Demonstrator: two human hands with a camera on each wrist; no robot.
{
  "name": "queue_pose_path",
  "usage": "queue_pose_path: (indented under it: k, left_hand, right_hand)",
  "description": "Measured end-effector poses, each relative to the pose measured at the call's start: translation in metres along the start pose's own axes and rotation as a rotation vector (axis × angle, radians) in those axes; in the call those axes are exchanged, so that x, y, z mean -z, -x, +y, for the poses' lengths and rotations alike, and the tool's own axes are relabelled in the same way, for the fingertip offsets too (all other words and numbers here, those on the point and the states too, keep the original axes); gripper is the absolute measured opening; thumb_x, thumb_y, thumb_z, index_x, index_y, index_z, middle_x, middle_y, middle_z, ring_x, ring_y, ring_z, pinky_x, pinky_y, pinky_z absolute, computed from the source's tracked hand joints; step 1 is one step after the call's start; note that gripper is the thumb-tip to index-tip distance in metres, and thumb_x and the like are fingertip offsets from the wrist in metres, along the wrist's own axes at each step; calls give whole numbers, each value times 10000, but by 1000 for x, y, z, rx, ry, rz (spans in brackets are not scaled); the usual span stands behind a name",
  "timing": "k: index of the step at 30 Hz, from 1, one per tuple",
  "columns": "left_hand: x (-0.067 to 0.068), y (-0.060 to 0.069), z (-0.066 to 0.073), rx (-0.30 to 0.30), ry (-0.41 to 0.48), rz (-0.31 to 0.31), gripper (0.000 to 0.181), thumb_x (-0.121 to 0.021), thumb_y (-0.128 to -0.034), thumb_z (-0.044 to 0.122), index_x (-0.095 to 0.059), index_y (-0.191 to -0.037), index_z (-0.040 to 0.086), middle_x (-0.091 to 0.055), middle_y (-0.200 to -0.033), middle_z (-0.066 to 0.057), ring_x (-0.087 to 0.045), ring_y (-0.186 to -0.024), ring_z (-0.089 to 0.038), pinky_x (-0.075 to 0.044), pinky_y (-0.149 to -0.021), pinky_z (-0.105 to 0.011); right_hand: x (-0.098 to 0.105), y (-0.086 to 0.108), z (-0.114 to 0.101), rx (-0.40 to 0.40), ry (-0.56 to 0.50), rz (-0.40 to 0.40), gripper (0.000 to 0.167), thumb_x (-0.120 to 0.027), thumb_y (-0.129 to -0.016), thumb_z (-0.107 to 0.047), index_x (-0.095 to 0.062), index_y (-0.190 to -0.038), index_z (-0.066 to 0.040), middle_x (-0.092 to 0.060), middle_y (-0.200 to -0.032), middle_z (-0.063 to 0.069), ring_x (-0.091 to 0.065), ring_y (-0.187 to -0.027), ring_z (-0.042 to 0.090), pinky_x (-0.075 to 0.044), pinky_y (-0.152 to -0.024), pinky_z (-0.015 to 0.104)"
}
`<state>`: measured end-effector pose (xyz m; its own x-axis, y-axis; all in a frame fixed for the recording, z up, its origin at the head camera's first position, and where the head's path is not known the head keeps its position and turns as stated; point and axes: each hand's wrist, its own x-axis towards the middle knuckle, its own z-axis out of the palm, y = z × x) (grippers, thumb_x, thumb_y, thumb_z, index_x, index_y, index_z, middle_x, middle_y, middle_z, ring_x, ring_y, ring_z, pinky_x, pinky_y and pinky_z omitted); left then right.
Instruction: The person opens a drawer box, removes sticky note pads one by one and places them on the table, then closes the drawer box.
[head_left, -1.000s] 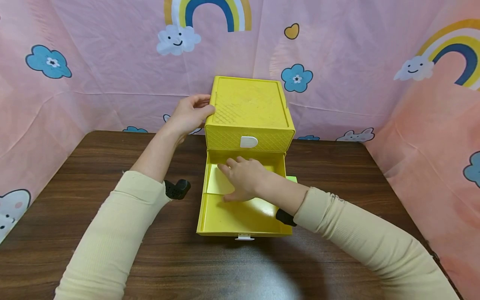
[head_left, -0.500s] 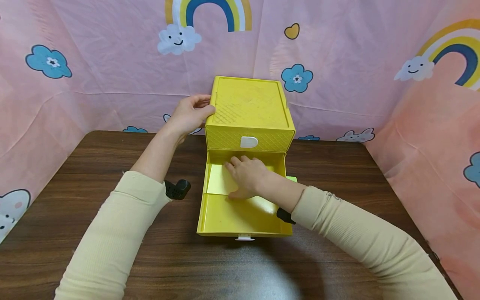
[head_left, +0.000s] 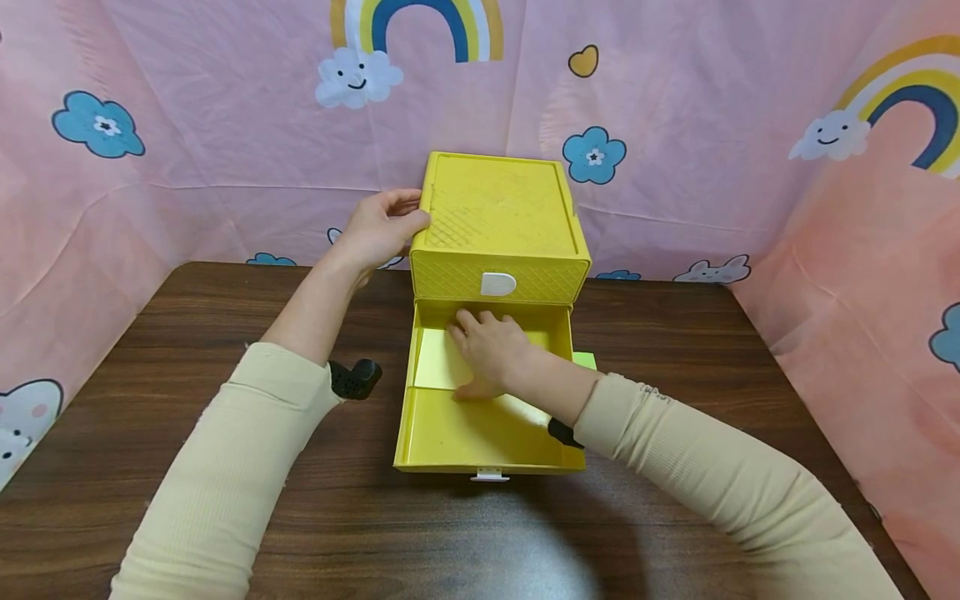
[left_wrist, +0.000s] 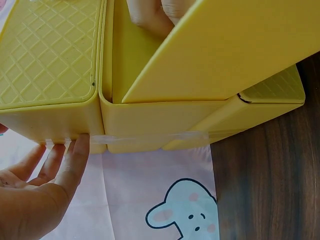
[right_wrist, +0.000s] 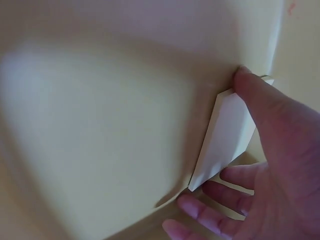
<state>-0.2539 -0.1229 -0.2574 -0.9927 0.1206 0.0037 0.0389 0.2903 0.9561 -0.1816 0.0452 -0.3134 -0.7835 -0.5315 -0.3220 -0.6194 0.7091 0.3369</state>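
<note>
A yellow plastic storage box (head_left: pixel 498 200) stands on the table, its lower drawer (head_left: pixel 480 442) pulled out towards me. My left hand (head_left: pixel 378 229) steadies the box's left side. In the left wrist view, that hand's fingers are fairly straight, their tips touching the box wall. My right hand (head_left: pixel 491 354) reaches inside the drawer. Under it lies a pale, flat rectangular pad (head_left: pixel 435 358), like a block of sticky notes. The right wrist view shows thumb and fingers at opposite edges of this pad (right_wrist: pixel 227 135), gripping across it.
A bright green piece (head_left: pixel 585 359) shows just right of the drawer. White latches sit on the upper front (head_left: pixel 498 284) and the drawer front (head_left: pixel 489 476). Clear tape (left_wrist: pixel 150 137) runs along the box's side. A pink patterned cloth (head_left: pixel 480 117) hangs behind the wooden table (head_left: pixel 337 517).
My right hand has shifted slightly right and away from me inside the drawer, uncovering more of the pad's left part, then stayed nearly still. The left hand and box have not moved.
</note>
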Motion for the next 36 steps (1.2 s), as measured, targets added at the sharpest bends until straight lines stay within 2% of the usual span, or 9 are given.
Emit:
queue_pose_path:
  k: [11, 21, 30, 36]
  left_hand:
    - [-1, 0, 3, 10, -10, 7, 539, -494, -906, 199, -360, -1419, 106, -441, -1377, -69, -479, -1139, -169, -484, -718, -202]
    - [-2, 1, 3, 17, -28, 17, 524, -496, -909, 206, -376, -1412, 118, -449, -1363, -58, -490, -1116, -148, -471, -689, -189]
    - [-1, 0, 2, 17, -18, 13, 535, -494, -910, 203, -359, -1421, 123, -442, -1375, -60, -493, -1135, -170, -490, -763, -231]
    - [0, 1, 1, 16, -26, 11, 533, -494, -913, 213, -358, -1422, 128, -441, -1375, -59, -489, -1133, -173, -481, -743, -223]
  right_hand:
    - [1, -2, 1, 36, 1, 2, 930, -534, -786, -659, -229, -1469, -107, -214, -1476, 93, -383, -1253, 292, -408, -978, 379]
    - [4, -1, 2, 44, 61, 17, 904, -533, -805, -629, -243, -1464, -82, -310, -1434, 119, -370, -1261, 302, -366, -1022, 376]
    - [5, 4, 4, 63, 67, 31, 866, -569, -791, -606, -347, -1407, -40, -359, -1399, 135, -434, -1197, 308, -442, -948, 335]
    - [4, 5, 5, 79, 79, 59, 838, -575, -781, -607, -391, -1378, -49, -394, -1361, 136, -469, -1131, 302, -474, -892, 335]
